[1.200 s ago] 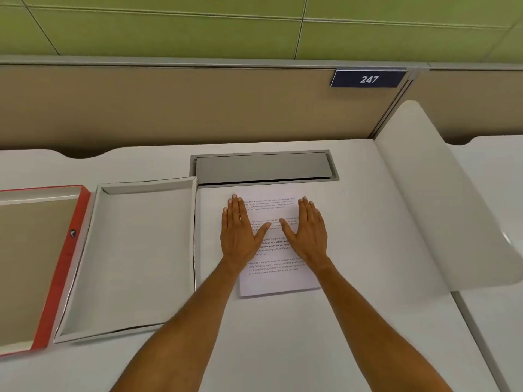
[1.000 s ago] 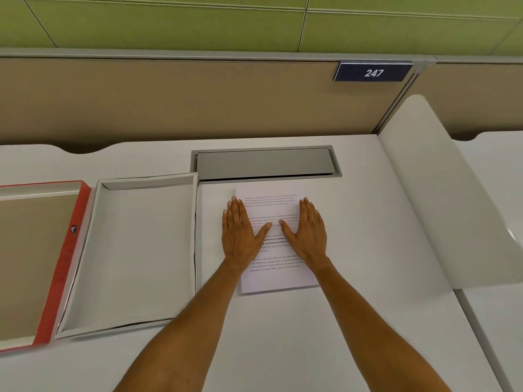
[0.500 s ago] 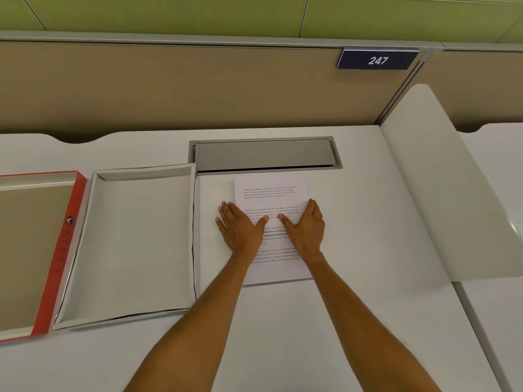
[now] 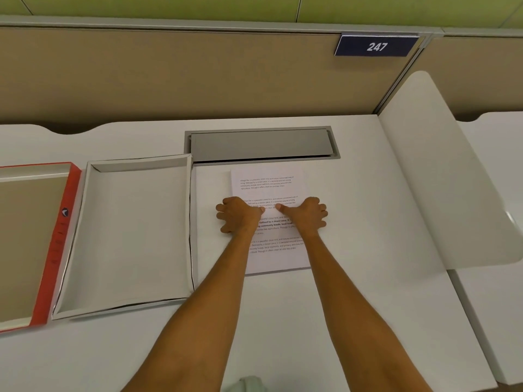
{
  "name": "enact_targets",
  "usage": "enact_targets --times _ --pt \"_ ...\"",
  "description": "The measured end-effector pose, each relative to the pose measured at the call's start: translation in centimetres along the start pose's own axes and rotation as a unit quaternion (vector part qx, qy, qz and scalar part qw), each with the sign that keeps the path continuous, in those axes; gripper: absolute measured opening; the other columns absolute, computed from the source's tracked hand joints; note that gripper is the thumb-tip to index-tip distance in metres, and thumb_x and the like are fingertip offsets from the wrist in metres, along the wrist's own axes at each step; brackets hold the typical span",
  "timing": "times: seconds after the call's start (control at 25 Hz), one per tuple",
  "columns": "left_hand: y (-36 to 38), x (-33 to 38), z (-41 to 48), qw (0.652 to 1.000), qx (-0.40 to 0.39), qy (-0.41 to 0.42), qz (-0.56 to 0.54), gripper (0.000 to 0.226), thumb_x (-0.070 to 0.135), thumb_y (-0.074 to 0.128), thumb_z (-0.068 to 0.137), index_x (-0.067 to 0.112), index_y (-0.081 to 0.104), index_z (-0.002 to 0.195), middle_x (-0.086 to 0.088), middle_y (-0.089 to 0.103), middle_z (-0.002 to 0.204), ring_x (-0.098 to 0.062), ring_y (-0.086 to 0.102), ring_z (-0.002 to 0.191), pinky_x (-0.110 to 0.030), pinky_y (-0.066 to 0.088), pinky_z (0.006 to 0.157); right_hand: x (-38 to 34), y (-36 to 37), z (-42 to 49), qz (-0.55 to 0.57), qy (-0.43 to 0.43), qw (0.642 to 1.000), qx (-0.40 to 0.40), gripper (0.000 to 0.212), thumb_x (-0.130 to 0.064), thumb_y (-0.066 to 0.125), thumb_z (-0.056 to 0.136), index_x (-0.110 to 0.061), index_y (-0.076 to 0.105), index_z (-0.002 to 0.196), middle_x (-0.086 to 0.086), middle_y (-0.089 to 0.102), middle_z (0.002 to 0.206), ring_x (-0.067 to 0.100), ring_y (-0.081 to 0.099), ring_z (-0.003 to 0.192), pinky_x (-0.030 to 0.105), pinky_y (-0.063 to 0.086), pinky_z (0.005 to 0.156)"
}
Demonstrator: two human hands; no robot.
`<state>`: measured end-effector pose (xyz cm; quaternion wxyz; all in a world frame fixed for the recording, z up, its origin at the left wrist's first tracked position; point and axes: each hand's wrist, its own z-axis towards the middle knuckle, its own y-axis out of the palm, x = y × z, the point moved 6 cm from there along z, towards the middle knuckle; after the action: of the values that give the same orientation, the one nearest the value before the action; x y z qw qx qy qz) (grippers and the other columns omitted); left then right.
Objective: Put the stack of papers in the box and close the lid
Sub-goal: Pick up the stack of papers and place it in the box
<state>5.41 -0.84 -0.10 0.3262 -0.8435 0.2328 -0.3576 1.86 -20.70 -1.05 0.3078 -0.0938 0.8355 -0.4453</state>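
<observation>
A white stack of papers with printed text lies flat on the desk, just right of the box. The box is white, shallow, open and has nothing inside. Its lid, with red sides and a brown inside, lies upside down at the far left, touching the box. My left hand clamps the stack's left edge, fingers curled down beside it and thumb on top. My right hand holds the right edge the same way. Both thumbs almost meet on the top sheet.
A grey cable hatch is set into the desk just behind the papers. A white curved divider panel rises along the desk's right side. A beige partition with a sign reading 247 closes the back.
Both hands lay flat on the top sheet with fingers pointing forward. They have slid apart to the stack's side edges and the fingers have curled down around them. The papers have not moved.
</observation>
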Motion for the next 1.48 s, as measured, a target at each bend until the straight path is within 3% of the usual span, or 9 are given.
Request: enact_targets --times 0.2,0.4,0.6,0.84,0.96,1.12,1.28,1.36,1.48 --pt "-0.6 0.5 0.5 0.998 -0.043 -0.017 0.03 0.091 0.048 0.086 0.066 0.005 0.041 0.132 -0.018 0.049 0.135 -0.034 0.052 0.123 -0.046 0.047 0.098 -0.2 -0.3 0.7 -0.016 0.014 0.999 -0.027 0.095 -0.063 0.081 0.062 -0.009 0.045 0.13 0.017 0.047 0.141 0.036 0.042 0.134 0.05 0.036 0.108" --pt "-0.8 0.7 0.6 0.997 -0.067 0.006 0.042 0.08 0.05 0.083 0.069 0.007 0.049 0.128 -0.014 0.055 0.131 -0.032 0.055 0.12 -0.043 0.049 0.096 -0.8 -0.4 0.2 -0.02 0.005 0.999 -0.024 0.084 -0.06 0.081 0.065 -0.009 0.05 0.125 0.018 0.048 0.138 0.035 0.045 0.13 0.047 0.04 0.105" --pt "-0.7 0.1 1.3 0.994 -0.1 0.033 0.012 0.066 0.049 0.082 0.072 0.009 0.057 0.119 -0.013 0.065 0.125 -0.031 0.062 0.114 -0.039 0.052 0.093 -1.1 -0.7 -0.8 -0.015 -0.013 1.0 -0.014 0.089 -0.058 0.081 0.068 -0.005 0.043 0.129 0.017 0.052 0.134 0.034 0.052 0.125 0.045 0.045 0.103" --pt "-0.7 -0.5 0.5 0.996 -0.024 0.066 0.063 0.076 0.061 0.076 0.071 0.007 0.057 0.121 -0.018 0.056 0.131 -0.033 0.053 0.122 -0.041 0.045 0.1 -0.6 -0.8 -1.0 0.058 -0.02 0.997 -0.042 0.095 -0.054 0.084 0.067 -0.007 0.032 0.132 0.014 0.055 0.133 0.036 0.056 0.123 0.051 0.045 0.104" --pt "-0.2 -0.7 -0.3 0.995 -0.009 0.103 -0.006 0.071 0.055 0.077 0.074 0.004 0.058 0.119 -0.017 0.059 0.126 -0.032 0.057 0.117 -0.038 0.051 0.088 -0.2 -0.4 -1.3 0.046 -0.014 0.998 -0.028 0.096 -0.058 0.081 0.066 -0.003 0.038 0.132 0.017 0.054 0.134 0.036 0.053 0.125 0.048 0.046 0.103" --pt "-0.2 -1.3 -0.9 0.993 -0.019 0.097 -0.06 0.073 0.047 0.082 0.072 0.003 0.049 0.12 -0.015 0.065 0.12 -0.032 0.067 0.106 -0.04 0.059 0.078 -0.3 -0.6 -0.8 0.103 -0.047 0.992 -0.06 0.072 -0.053 0.082 0.07 -0.003 0.06 0.117 0.016 0.066 0.121 0.033 0.064 0.112 0.046 0.055 0.094" --pt "-0.1 -1.5 -0.4 0.981 -0.095 0.03 -0.168 0.063 0.02 0.086 0.069 0.003 0.046 0.115 -0.014 0.068 0.117 -0.025 0.068 0.087 -0.03 0.056 0.059 -0.3 -0.8 -1.2 0.089 -0.048 0.993 -0.055 0.073 -0.035 0.087 0.07 0.0 0.049 0.121 0.016 0.064 0.122 0.033 0.065 0.111 0.04 0.055 0.088" --pt "-0.3 -1.6 -0.4 0.967 -0.126 0.009 -0.222 0.062 0.013 0.086 0.069 0.001 0.051 0.119 -0.014 0.069 0.117 -0.024 0.067 0.086 -0.03 0.056 0.06 -0.3 -1.1 -1.9 0.083 -0.047 0.995 -0.031 0.075 -0.031 0.087 0.071 0.001 0.043 0.123 0.017 0.063 0.123 0.033 0.065 0.111 0.037 0.053 0.081" --pt "-1.4 -1.6 -1.0 0.95 -0.131 0.019 -0.283 0.06 0.009 0.087 0.069 0.004 0.055 0.12 -0.012 0.07 0.116 -0.025 0.07 0.093 -0.039 0.061 0.075 -0.7 -2.7 -3.0 0.135 -0.073 0.988 0.011 0.071 -0.026 0.086 0.073 -0.001 0.04 0.121 0.017 0.063 0.121 0.033 0.066 0.106 0.031 0.049 0.074"
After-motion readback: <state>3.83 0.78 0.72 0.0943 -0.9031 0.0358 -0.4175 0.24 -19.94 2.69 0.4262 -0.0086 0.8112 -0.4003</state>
